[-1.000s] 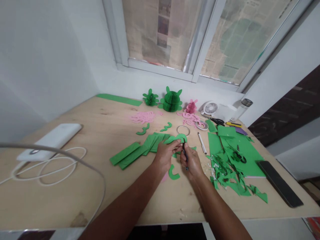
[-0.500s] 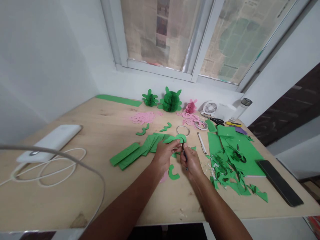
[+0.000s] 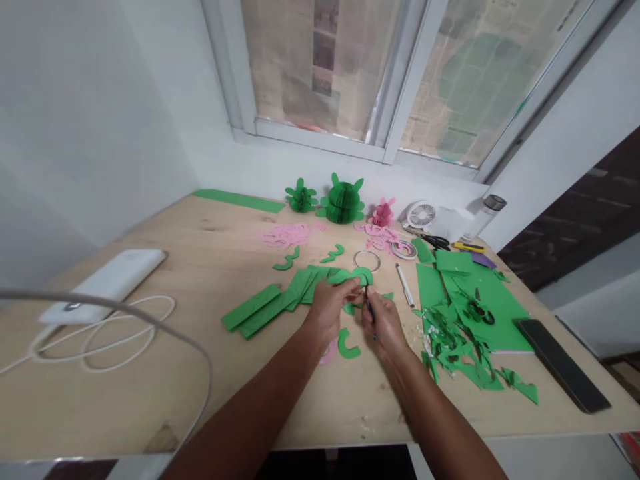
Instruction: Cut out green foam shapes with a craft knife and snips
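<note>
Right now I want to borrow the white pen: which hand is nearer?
Right. The right hand is close by, left of the white pen and slightly nearer the camera; the left hand is farther left.

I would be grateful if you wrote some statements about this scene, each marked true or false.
The left hand holds a curved green paper piece. True.
The right hand grips a slim dark tool. True.
The white pen stands upright. False: the white pen lies on the wooden table.
The pink figure stands between the green figures. False: the pink figure stands right of both.
The small white fan stands right of the pink figure. True.
</note>
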{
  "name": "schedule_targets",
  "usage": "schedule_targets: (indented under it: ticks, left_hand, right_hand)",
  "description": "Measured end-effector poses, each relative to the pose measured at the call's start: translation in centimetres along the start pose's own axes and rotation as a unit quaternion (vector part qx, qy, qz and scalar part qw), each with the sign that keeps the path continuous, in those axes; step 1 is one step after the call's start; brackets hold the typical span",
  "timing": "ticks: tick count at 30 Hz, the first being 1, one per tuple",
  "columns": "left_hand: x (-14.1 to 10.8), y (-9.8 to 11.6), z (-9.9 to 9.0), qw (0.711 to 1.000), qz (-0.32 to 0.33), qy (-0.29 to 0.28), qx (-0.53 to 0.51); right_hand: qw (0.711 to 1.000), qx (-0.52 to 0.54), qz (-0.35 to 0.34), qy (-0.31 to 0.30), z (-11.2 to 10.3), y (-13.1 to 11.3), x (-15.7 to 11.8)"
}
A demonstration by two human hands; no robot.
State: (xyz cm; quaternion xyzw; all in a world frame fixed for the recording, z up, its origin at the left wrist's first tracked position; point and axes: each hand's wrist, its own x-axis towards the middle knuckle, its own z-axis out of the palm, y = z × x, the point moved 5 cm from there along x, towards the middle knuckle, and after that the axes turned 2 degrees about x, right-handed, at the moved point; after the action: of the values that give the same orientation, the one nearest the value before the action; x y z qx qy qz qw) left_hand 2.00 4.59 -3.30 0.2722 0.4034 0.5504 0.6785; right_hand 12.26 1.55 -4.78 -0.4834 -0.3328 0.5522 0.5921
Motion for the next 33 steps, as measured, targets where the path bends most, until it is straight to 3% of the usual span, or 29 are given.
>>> schedule_targets:
  ticks: [28,33]
  left_hand:
    - [0.04,0.69,0.00,0.996,0.003,-0.038,0.076]
    - [0.26,0.69,0.07,0.993,0.015,-0.073,0.086]
  right_hand:
    - [0.999,-0.035,-0.009,-0.009,0.22,-0.27,-0.05]
    - [0.999,-0.038,-0.012,-0.012,0.26,-0.26,-0.07]
